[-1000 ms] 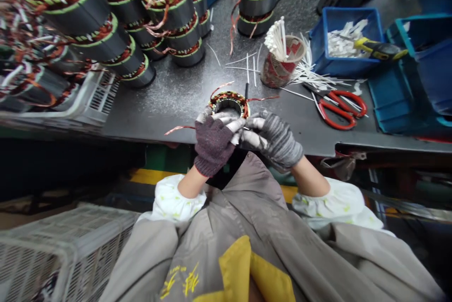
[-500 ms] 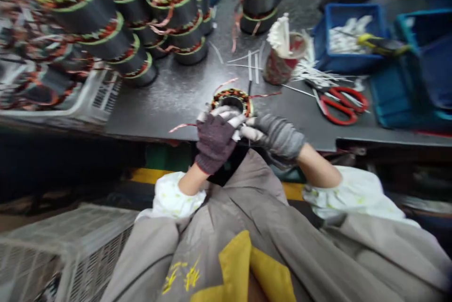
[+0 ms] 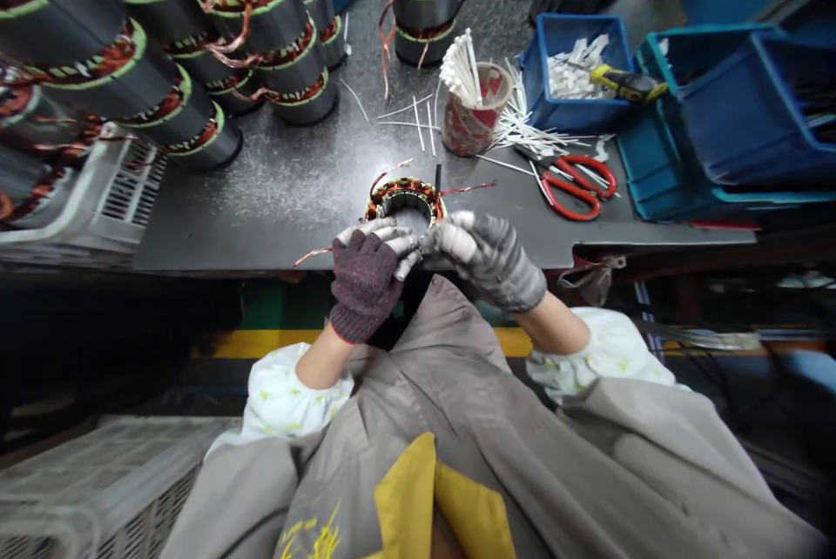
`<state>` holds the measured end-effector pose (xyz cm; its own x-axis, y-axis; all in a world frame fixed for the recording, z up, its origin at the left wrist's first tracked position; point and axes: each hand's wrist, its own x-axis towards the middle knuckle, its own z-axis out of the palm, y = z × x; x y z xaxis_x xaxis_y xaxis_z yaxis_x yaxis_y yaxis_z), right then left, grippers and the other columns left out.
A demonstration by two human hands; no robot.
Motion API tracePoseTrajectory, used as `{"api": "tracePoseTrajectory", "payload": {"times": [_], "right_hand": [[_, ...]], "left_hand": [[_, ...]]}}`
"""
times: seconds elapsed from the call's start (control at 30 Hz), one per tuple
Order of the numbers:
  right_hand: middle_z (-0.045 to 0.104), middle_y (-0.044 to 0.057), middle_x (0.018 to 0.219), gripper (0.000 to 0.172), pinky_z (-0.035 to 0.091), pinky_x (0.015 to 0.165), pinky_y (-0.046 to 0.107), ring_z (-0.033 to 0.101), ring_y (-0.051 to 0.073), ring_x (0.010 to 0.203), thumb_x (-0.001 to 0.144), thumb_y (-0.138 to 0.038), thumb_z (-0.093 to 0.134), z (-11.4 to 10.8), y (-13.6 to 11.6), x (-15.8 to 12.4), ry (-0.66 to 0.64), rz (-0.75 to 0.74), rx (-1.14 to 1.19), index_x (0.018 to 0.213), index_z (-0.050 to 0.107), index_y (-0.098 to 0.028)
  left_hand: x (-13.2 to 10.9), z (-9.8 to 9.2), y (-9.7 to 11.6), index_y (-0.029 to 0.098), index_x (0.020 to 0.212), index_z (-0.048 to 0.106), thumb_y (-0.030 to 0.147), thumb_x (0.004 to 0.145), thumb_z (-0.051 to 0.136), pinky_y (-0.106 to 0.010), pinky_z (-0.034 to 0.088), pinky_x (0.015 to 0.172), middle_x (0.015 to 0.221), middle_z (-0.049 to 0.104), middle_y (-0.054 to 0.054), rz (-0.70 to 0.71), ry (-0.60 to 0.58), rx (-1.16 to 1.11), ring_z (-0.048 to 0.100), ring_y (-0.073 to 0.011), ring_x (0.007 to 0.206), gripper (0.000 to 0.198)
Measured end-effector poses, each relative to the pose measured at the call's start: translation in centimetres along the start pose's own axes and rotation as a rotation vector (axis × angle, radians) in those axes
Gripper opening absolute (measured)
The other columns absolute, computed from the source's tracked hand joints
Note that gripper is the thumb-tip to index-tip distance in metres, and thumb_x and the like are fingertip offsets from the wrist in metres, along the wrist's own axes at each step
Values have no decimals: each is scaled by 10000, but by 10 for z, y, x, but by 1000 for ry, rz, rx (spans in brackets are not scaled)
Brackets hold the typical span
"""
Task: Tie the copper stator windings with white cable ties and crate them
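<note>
A motor stator (image 3: 405,198) with copper windings and loose copper leads stands at the near edge of the dark table (image 3: 287,193). My left hand (image 3: 366,273), in a dark maroon glove with taped fingertips, is closed on the stator's near rim. My right hand (image 3: 489,256), in a grey glove with taped fingertips, grips the rim from the right. The fingertips of both hands meet at the rim and hide its near side.
Stacks of wound stators (image 3: 248,28) fill the table's left and back. A paper cup of white strips (image 3: 471,102), red scissors (image 3: 575,185), blue bins (image 3: 731,115) and a yellow-handled tool (image 3: 627,84) lie right. White crates sit at left (image 3: 117,193) and lower left (image 3: 91,481).
The view has shifted, so the table and hands sit further left in frame. Both hands stay closed on the stator's near rim; their fingers have shifted slightly.
</note>
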<state>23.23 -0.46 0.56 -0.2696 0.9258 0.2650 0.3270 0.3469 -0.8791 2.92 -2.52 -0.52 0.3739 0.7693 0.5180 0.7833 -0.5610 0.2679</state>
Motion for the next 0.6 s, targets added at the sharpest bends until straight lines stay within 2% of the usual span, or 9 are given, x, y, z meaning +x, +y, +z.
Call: {"api": "tracePoseTrajectory", "payload": {"times": [0.13,0.23,0.3,0.37,0.43,0.53,0.6], "right_hand": [[776,70,1021,426,647,954,427,750,253,1023,1091,-543,469,-17,0,17,74,42,96,1010,766,-249],[732,100,1279,374,577,1102,477,690,286,1251,1077,-503,488,-22,0,2,202,-65,60,1196,738,-251],[688,123,1388,356,545,1140,490,647,310,1325,1042,-459,549,-15,3,-11,206,-146,-23,1263,723,-242],[692,135,1393,326,548,1126,483,660,317,1300,1021,-412,583,-3,7,-17,139,-144,-100,1233,745,-226],[720,133,1344,284,566,1084,459,692,304,1229,1025,-382,569,6,13,-11,78,-83,-130,1117,778,-213],[747,99,1274,261,575,1038,411,715,265,1147,1008,-360,568,2,28,16,-79,-81,-76,981,784,-217],[748,79,1265,231,570,1029,394,718,239,1118,977,-358,593,-6,38,39,-228,-145,22,951,775,-217]], "left_hand": [[-6,-1,16,274,1231,755,323,1040,609,-471,440,1065,1274,784,-81,-18,4,7,667,-284,1307,245],[-14,-5,18,262,1303,729,276,1044,591,-446,478,1062,1322,761,-99,-71,75,44,666,-270,1288,294],[-16,-10,14,244,1290,729,271,1043,586,-437,507,1023,1278,767,-110,-81,73,79,683,-268,1210,287],[-11,-17,6,220,1228,744,289,1049,567,-434,526,968,1190,777,-117,-57,-2,114,690,-276,1134,261],[1,-26,-5,204,1145,758,315,1057,540,-429,534,928,1111,777,-116,-1,-129,133,691,-283,1092,260],[26,-37,-25,218,1071,771,336,1048,543,-415,536,897,1050,772,-99,166,-316,117,694,-278,1052,257],[38,-39,-36,245,1072,777,326,1034,566,-409,534,897,1059,777,-84,306,-368,75,698,-265,1033,230]]}}
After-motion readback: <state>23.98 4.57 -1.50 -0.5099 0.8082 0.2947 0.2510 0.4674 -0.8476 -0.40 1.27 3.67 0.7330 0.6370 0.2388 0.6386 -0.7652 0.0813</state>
